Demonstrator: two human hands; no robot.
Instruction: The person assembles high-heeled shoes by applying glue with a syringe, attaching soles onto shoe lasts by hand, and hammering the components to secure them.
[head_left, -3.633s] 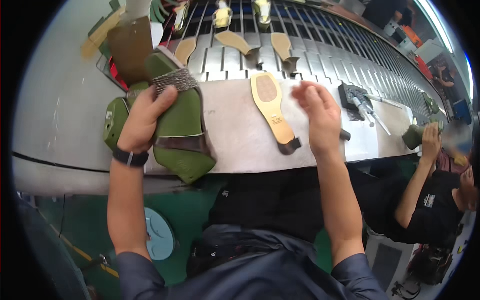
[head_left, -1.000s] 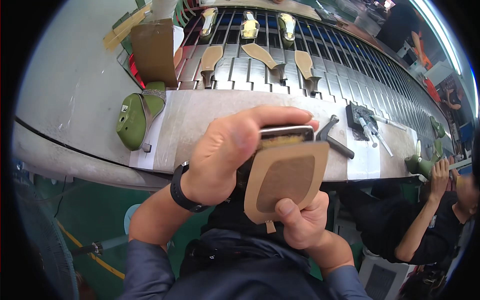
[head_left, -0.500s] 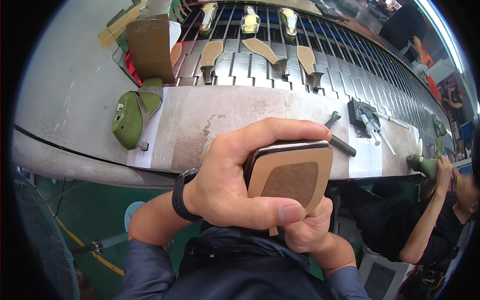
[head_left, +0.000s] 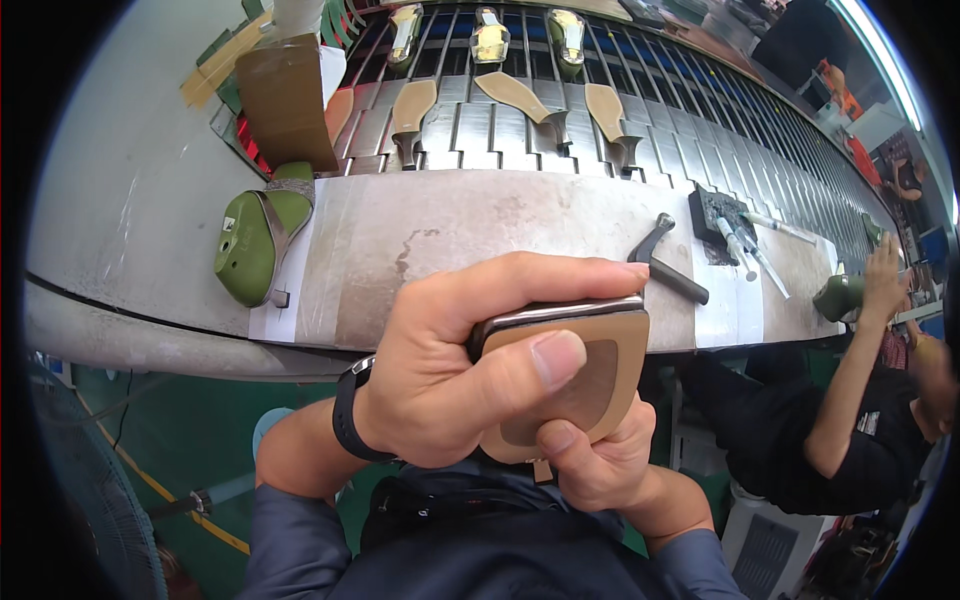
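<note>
Both the left hand [head_left: 435,370] and the right hand [head_left: 605,462] are clamped on a tan sole [head_left: 626,345], held against a dark shoe [head_left: 555,304] at the near edge of the bench [head_left: 500,212]. Syringes [head_left: 737,250] are laid by a black block [head_left: 714,212], their contents too small to make out. The tan sole is partly covered by thumbs; the dark shoe is mostly hidden behind it. A fan [head_left: 95,490] is cut off at left.

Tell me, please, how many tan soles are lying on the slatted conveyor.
3 show clearly, side by side: the left sole, the middle sole and the right sole. A tan piece peeking from behind the brown cardboard may be another, partly hidden.
</note>
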